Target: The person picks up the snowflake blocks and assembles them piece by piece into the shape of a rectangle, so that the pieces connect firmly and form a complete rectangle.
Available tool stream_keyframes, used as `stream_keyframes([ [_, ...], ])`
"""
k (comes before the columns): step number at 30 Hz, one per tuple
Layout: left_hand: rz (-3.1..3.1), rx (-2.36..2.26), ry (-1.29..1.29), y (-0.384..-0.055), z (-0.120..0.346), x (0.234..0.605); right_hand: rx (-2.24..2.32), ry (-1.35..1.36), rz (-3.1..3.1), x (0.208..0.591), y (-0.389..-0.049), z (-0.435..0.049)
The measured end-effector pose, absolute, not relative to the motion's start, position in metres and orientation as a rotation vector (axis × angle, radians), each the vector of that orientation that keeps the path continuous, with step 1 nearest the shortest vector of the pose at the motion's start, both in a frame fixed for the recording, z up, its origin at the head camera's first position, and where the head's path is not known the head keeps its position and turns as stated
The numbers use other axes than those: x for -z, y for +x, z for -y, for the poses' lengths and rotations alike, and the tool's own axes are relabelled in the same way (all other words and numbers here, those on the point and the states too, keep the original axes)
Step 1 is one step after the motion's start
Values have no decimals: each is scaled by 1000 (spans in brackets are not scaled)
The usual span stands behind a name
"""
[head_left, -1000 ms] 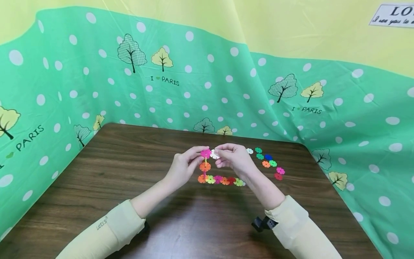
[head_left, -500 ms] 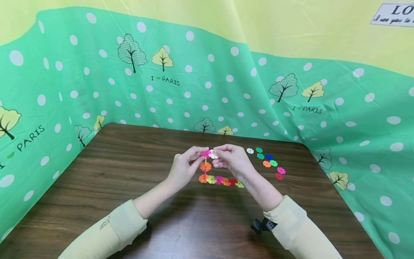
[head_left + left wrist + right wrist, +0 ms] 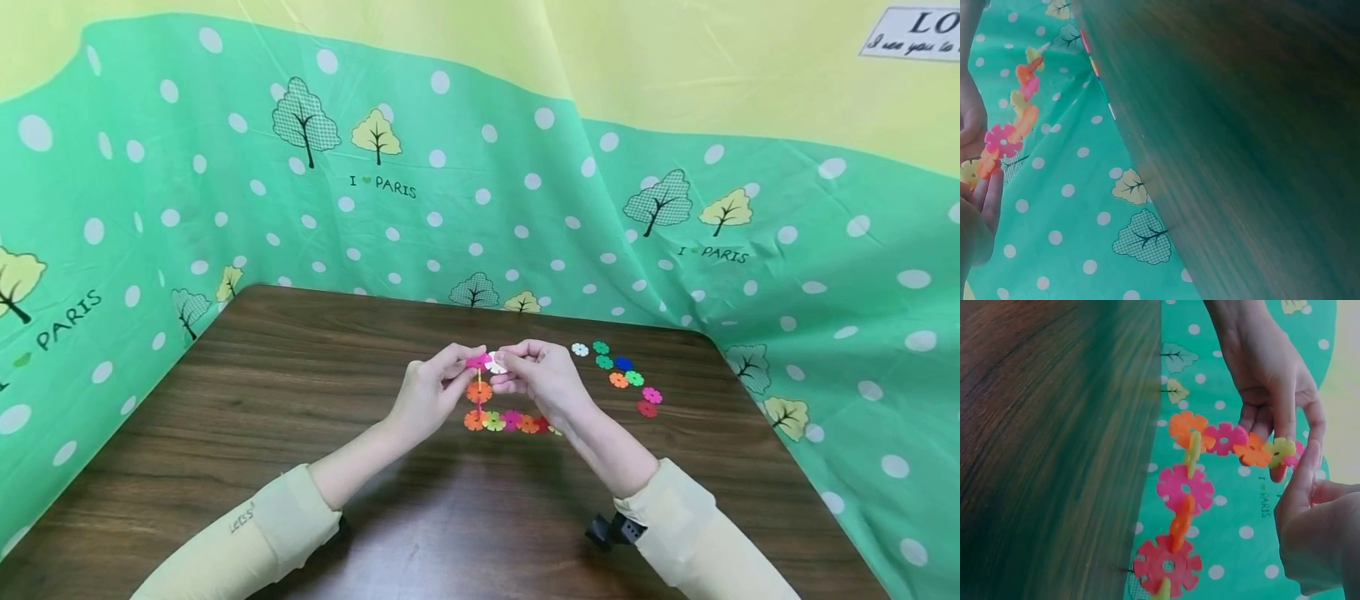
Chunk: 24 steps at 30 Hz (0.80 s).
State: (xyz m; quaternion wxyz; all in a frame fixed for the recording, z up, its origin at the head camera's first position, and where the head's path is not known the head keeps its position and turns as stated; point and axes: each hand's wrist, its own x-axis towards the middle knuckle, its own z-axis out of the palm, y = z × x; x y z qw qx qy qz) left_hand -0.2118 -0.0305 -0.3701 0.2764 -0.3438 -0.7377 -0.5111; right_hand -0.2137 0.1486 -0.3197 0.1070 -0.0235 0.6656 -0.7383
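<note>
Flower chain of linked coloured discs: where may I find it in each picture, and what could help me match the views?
Head: the flower chain goes down from the left hand, below centre, then right, partly behind the right hand.
Left wrist: flower chain near the left edge, slanting up rightward.
Right wrist: flower chain from right of centre leftward, then down to the bottom edge.
Shared landmark: green dotted curtain.
</note>
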Motion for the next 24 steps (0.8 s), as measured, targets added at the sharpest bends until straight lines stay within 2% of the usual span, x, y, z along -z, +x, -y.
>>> stream_keyframes([
  [8,2002,1405,-956,-212,35,373,2152,-147,-1896,326,-212,-152],
  [24,2110,1443,-797,-209,37,367,2071,-212,-1928,327,-211,-161],
])
